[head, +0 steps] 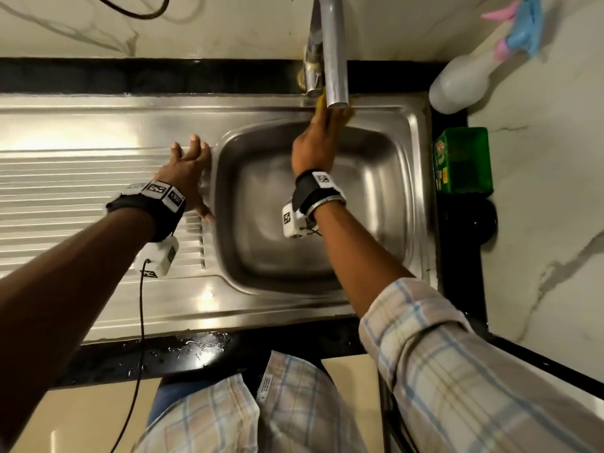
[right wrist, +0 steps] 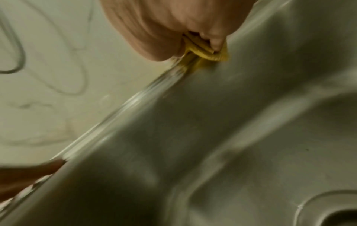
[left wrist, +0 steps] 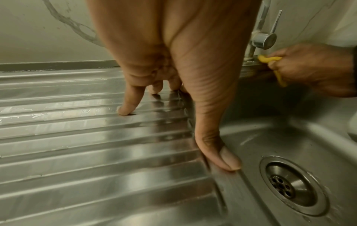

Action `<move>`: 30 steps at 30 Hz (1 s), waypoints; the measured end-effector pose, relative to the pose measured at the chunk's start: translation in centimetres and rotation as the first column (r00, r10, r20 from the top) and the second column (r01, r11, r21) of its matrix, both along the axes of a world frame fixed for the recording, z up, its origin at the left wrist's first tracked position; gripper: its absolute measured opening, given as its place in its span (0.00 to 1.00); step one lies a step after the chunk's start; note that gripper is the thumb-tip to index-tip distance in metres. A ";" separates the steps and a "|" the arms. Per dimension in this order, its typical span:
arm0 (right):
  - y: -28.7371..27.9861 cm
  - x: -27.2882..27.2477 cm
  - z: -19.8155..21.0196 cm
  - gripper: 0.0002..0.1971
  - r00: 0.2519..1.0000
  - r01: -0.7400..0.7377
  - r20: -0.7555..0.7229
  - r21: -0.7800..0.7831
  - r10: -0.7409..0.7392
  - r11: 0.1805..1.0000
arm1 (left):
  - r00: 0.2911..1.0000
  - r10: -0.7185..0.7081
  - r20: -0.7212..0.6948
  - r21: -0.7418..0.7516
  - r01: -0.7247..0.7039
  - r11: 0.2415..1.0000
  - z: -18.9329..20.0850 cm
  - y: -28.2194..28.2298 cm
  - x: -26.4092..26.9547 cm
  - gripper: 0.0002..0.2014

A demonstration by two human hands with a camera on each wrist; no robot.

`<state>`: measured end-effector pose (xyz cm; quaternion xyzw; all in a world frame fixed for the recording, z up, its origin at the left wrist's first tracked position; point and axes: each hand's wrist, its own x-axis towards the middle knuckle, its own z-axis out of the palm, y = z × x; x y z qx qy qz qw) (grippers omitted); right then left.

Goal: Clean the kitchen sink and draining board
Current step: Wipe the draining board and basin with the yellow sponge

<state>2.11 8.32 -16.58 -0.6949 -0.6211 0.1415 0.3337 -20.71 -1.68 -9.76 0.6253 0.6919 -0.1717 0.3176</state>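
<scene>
Right hand (head: 312,148) gripping folded yellow cloth (left wrist: 270,58) at base of chrome tap (head: 327,50).
Left hand (head: 186,173) splayed flat on ridged steel draining board (head: 81,191), thumb on rim of steel sink bowl (head: 376,178).

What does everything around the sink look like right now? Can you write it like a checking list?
Surface: steel draining board, ribbed, shiny, a few wet streaks.
Job's things: sink bowl holds nothing; yellow cloth pressed at the tap base.
Clutter: white spray bottle, green box right of the sink.
Hands: left hand spread flat on the board; right hand grips the cloth.
Cables: black wire from the left wrist camera.
Surroundings: marble wall, water drops on the black counter edge.
</scene>
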 end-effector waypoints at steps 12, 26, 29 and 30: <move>1.2 8.2 4.7 0.28 0.976 0.181 -0.117 -0.018 -0.182 0.983 | 0.999 0.019 0.044 -0.014 -0.018 1.000 -0.6 -0.2 -0.6 0.79; -0.4 -12.1 3.1 0.36 0.980 -0.089 0.136 -0.366 0.147 0.926 | 0.999 -0.005 0.042 0.302 -0.008 0.953 0.4 -6.3 -3.0 0.52; -1.2 -17.1 3.4 0.37 0.963 -0.094 0.185 -0.445 0.194 0.890 | 0.996 0.078 0.053 0.380 -0.092 0.920 0.0 -10.6 -9.7 0.50; -1.8 -18.9 3.6 0.37 0.953 -0.098 0.215 -0.451 0.215 0.887 | 0.992 0.117 0.043 0.386 -0.124 0.914 -0.1 -11.7 -12.5 0.51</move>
